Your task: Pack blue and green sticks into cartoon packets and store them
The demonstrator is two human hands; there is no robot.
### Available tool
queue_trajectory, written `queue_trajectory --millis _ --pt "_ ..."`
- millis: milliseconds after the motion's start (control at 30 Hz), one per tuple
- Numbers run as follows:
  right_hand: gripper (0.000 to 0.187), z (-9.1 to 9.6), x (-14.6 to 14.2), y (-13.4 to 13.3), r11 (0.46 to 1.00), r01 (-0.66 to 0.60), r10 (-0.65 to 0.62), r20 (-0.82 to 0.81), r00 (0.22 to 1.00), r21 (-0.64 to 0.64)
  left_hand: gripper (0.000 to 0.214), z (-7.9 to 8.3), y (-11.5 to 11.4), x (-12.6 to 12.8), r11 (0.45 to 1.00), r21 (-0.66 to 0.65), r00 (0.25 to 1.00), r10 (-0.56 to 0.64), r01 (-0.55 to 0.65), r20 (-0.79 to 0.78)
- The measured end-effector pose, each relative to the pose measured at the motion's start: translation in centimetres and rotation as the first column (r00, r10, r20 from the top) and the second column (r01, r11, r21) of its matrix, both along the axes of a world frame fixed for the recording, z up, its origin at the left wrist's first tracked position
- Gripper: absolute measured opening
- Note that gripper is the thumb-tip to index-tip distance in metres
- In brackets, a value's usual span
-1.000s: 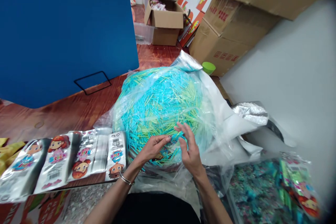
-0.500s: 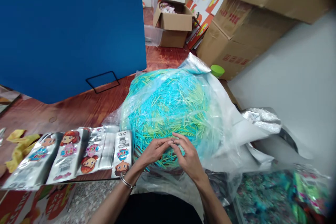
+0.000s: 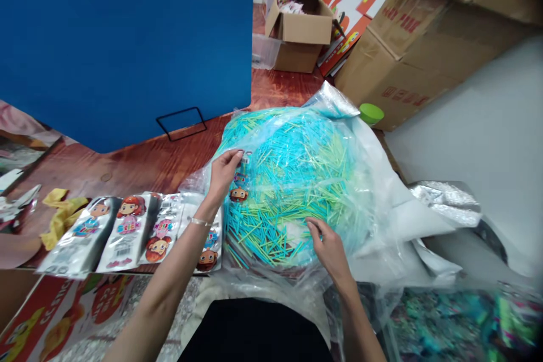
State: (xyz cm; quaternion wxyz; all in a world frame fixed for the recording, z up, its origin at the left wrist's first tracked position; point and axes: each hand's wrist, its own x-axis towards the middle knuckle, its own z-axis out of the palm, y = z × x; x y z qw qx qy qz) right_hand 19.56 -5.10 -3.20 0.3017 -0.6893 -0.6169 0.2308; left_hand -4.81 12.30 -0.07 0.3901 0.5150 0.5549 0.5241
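Note:
A big clear plastic bag lies open before me, heaped with thin blue and green sticks. My left hand is raised over the heap's left side, fingers closed on a small printed packet with a cartoon face. My right hand rests on the heap's near edge, fingers curled into the sticks; whether it grips any is hidden. A row of silver cartoon packets lies flat on the wooden table to the left.
A blue panel stands behind the table. Cardboard boxes are stacked at the back right, an open box on the floor. Yellow scraps lie at left. Filled packets pile at lower right beside a grey wall.
My hands, together at the near edge of the sticks, have parted. The left hand lifted a packet up and left; the right stayed low on the sticks. The view shifted left.

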Motion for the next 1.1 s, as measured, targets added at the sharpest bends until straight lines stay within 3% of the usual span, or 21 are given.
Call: queue_trajectory --millis 100,167,233,300,433,500,600,733,900,1000,1100 --pt "0.029 -1.2 -0.9 -0.5 0.995 -0.095 0.094 0.124 0.988 0.002 0.037 -0.9 1.9 -0.1 1.0 0.031 0.997 0.006 -0.003 -0.082" --pt "0.028 -1.5 -2.2 -0.9 0.99 -0.143 0.142 0.234 0.962 -0.014 0.044 -0.9 1.3 -0.4 0.993 0.116 0.972 0.049 -0.022 -0.231" --pt "0.028 -1.6 -3.8 -1.4 0.992 -0.12 0.13 0.389 0.912 -0.051 0.046 -0.5 -0.7 -1.5 0.975 0.219 0.895 0.122 -0.028 -0.43" --pt "0.031 -1.5 -5.1 -1.9 0.994 -0.054 0.098 0.539 0.836 -0.096 0.039 -0.1 -3.4 -3.4 0.972 0.234 0.798 0.157 -0.02 -0.582" --pt "0.038 -1.3 -7.0 -2.4 0.987 -0.003 0.109 0.653 0.749 -0.161 0.039 -0.9 -9.7 -7.8 0.986 0.088 0.522 0.15 -0.141 -0.84" --pt "0.041 -1.4 -7.7 -2.2 0.988 -0.01 0.11 0.65 0.752 -0.156 0.044 -1.8 -12.3 -9.3 0.977 -0.012 0.455 0.088 -0.212 -0.886" --pt "0.042 -1.8 -8.7 -1.5 0.99 -0.048 0.12 0.62 0.775 -0.132 0.048 -3.1 -14.5 -9.9 0.967 -0.128 0.434 -0.02 -0.221 -0.901" --pt "0.037 -2.7 -8.9 -0.9 0.989 -0.135 0.148 0.516 0.844 -0.063 0.048 -3.9 -14.8 -8.7 0.962 -0.171 0.43 -0.064 -0.214 -0.901" --pt "0.041 -4.0 -7.2 -2.0 0.988 -0.13 0.094 0.347 0.933 0.081 0.044 -4.0 -13.7 -8.2 0.908 -0.287 0.578 -0.063 -0.306 -0.814" --pt "0.043 -4.1 -6.9 -2.6 0.997 -0.068 0.044 0.416 0.908 0.044 0.038 -3.9 -13.2 -8.7 0.849 -0.382 0.65 -0.06 -0.366 -0.757" --pt "0.045 -3.8 -8.0 -2.2 0.998 -0.042 0.057 0.5 0.864 -0.042 0.032 -3.8 -12.8 -9.2 0.842 -0.411 0.657 -0.094 -0.349 -0.748"
